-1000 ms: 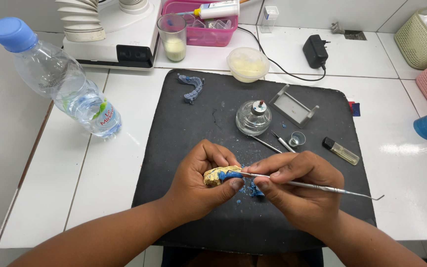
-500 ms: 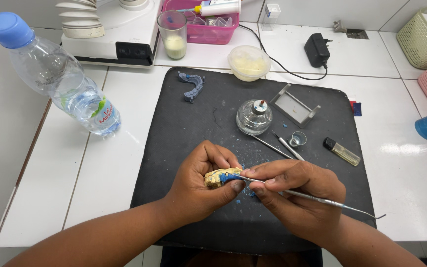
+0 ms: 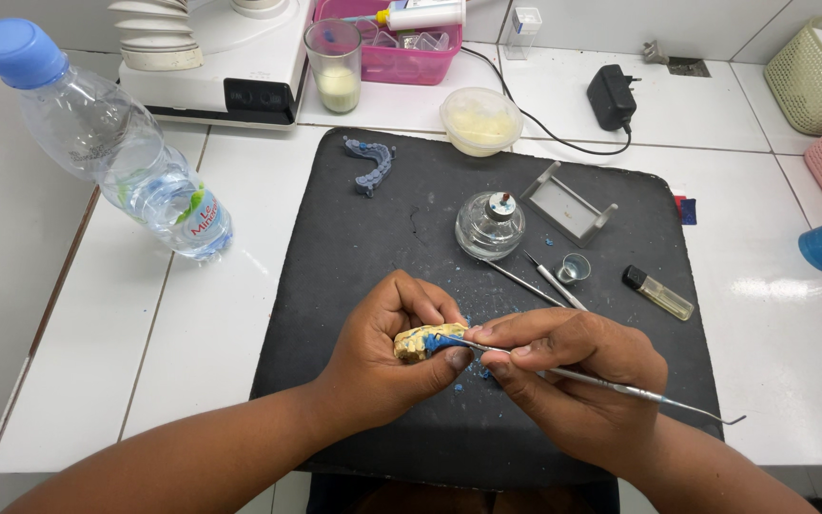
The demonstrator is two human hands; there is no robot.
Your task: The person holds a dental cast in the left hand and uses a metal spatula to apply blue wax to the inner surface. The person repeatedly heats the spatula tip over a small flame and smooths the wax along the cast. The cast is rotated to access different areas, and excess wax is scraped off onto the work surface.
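My left hand [image 3: 387, 352] grips a small yellow dental cast [image 3: 419, 341] with blue wax on it, just above the black mat [image 3: 354, 257]. My right hand [image 3: 577, 371] pinches a thin metal carving tool [image 3: 620, 385], whose tip rests on the blue wax at the cast. The tool's long handle sticks out to the right over the mat's edge. Small blue wax crumbs lie on the mat under the hands.
On the mat lie a blue wax arch [image 3: 370, 164], a glass spirit lamp [image 3: 490, 225], a grey metal stand [image 3: 568, 205], spare metal tools [image 3: 539, 278], a small cup [image 3: 574, 267] and a lighter [image 3: 657, 292]. A water bottle [image 3: 116, 148] lies at left. A white bowl [image 3: 480, 120], a glass [image 3: 335, 67] and a pink tray [image 3: 411, 43] stand behind.
The tool's handle has tilted slightly downward in my right hand. Both hands stay together at the cast, almost in the same place.
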